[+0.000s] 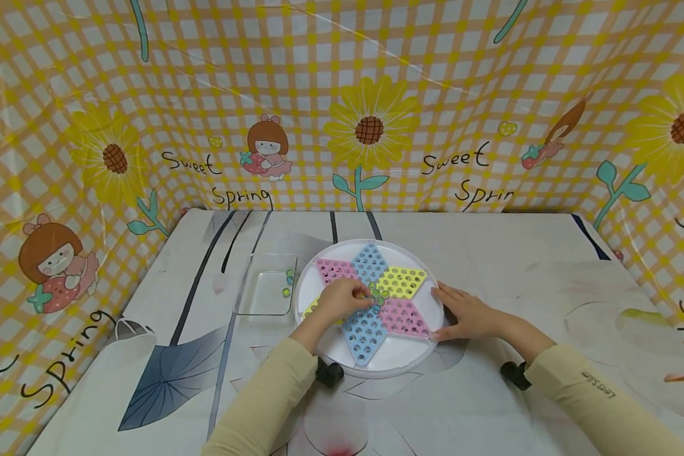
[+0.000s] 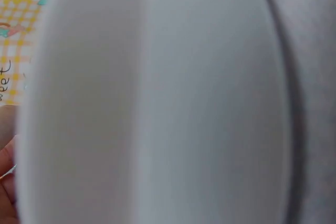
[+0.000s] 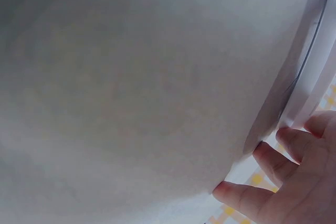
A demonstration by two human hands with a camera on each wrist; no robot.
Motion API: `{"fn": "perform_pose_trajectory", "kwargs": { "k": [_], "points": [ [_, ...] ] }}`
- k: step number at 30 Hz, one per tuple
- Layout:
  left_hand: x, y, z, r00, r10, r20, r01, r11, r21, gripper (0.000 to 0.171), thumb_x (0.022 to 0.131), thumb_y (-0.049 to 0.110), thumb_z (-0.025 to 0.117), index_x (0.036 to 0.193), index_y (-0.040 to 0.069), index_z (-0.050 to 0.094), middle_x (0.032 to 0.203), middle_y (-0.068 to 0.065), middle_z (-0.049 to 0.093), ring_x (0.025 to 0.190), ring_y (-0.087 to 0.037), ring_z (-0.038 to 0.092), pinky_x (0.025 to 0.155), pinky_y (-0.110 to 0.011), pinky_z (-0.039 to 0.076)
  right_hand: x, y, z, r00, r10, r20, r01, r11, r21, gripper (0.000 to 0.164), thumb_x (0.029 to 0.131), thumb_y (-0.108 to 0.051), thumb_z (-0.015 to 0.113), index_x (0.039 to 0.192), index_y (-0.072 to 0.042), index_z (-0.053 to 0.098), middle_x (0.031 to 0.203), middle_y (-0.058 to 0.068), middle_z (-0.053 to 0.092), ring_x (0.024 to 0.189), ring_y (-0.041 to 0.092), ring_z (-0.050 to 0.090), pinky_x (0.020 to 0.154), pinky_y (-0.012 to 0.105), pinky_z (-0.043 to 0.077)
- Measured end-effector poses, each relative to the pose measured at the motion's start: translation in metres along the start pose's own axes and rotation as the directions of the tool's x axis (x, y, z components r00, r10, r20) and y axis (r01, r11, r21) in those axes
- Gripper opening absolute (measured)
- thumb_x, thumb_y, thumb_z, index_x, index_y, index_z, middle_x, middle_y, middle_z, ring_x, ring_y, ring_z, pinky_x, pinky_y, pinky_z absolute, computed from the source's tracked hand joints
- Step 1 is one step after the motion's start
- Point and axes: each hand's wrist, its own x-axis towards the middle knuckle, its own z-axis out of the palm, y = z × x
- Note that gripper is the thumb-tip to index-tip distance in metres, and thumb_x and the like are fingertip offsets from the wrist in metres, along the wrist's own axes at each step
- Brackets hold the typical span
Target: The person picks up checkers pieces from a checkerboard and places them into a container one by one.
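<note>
A round white Chinese checkers board (image 1: 401, 351) with a pink, blue and yellow star lies on the table in the head view. Several green and blue glass marbles (image 1: 384, 294) sit around its middle. Reaching over the board from the near left, my left hand (image 1: 342, 300) has curled fingers and pinches a marble at the centre, mostly hidden by the fingertips. My right hand (image 1: 470, 315) rests at the board's right rim, fingers spread and fairly straight. In the right wrist view its fingertips (image 3: 273, 163) touch the tabletop beside the rim.
Left of the board stands a clear rectangular container (image 1: 263, 292) with a few marbles (image 1: 287, 292) toward its right side. A printed cloth covers the table (image 1: 490, 247), and a yellow checked curtain (image 1: 308, 82) encloses the back and sides. The board's blurred white edge (image 2: 210, 103) fills most of the left wrist view.
</note>
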Motion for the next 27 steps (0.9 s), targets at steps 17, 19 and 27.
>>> {"fn": "perform_pose_trajectory", "kwargs": {
  "k": [17,19,27],
  "points": [
    [-0.0022,-0.0012,-0.0043,1.0,0.002,-0.027,-0.006,0.99,-0.141,0.017,0.08,0.025,0.07,0.091,0.012,0.067,0.076,0.005,0.055,0.071,-0.008,0.047,0.063,-0.02,0.039,-0.0016,-0.0025,-0.0012,1.0,-0.008,-0.004,0.008,1.0,0.004,0.1,0.073,-0.051,0.068,0.139,0.01,0.023,0.144,0.033,0.014,0.126,0.055,0.018,0.096,0.067,0.021],
    [-0.002,-0.0008,-0.0047,0.999,-0.001,-0.037,-0.005,0.987,-0.159,0.018,0.08,0.024,0.069,0.093,0.012,0.067,0.077,0.005,0.055,0.071,-0.008,0.047,0.062,-0.02,0.039,-0.0015,-0.003,-0.0015,1.0,-0.012,-0.004,0.012,1.0,0.003,0.099,0.073,-0.05,0.069,0.138,0.01,0.023,0.144,0.033,0.015,0.126,0.055,0.018,0.096,0.067,0.02],
    [-0.0014,0.0019,-0.0088,0.993,0.021,-0.117,-0.052,0.962,-0.266,0.019,0.084,0.024,0.066,0.096,0.009,0.067,0.078,0.002,0.055,0.07,-0.01,0.047,0.059,-0.019,0.039,-0.0018,-0.0021,-0.0011,1.0,-0.011,-0.005,0.011,1.0,0.004,0.1,0.073,-0.05,0.069,0.138,0.01,0.023,0.144,0.033,0.014,0.126,0.055,0.018,0.096,0.068,0.02]
  ]
}}
